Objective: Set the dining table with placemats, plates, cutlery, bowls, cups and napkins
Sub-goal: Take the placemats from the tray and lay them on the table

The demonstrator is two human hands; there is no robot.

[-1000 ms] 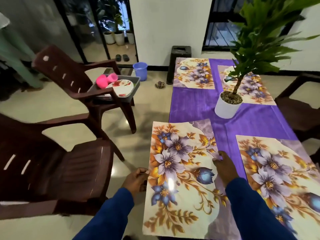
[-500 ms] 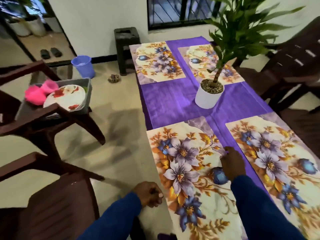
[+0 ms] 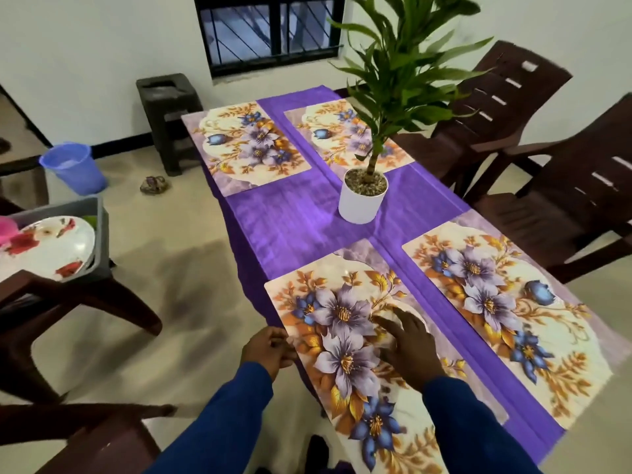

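Right hand (image 3: 408, 347) now flat, fingers spread, further in on near mat (image 3: 345, 340); left hand (image 3: 270, 347) has closed in, pinching its edge. Four mats down on bench (image 3: 290, 220); plates (image 3: 51, 248) next.

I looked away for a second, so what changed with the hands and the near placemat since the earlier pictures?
The right hand slid from the near-left placemat's inner edge onto its middle and now lies flat on it with straight fingers. The left hand stayed at the mat's outer edge, fingers now pinching it. The mat itself appears to be where it was. The other three placemats and the plant pot stayed put.
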